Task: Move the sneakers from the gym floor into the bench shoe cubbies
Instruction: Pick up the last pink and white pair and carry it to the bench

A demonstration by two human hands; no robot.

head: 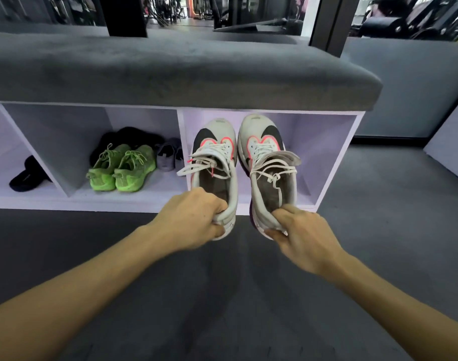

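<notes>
- Two white sneakers (pixel 242 162) hang side by side, long axes running away from the person, toes pointing into the right cubby (pixel 326 152).
- Left hand (pixel 194 220) pinches one heel; right hand (pixel 300 235) pinches the other.

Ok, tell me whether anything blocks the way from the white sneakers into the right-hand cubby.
Nothing visible does. The left hand and right hand grip the white sneakers by the heels, toes pointing into the right cubby, whose visible part holds nothing. The green sneakers sit in the neighbouring cubby.

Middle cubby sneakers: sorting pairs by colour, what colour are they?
Bright lime green sneakers, laces too; the head view shows them clearly.
</notes>
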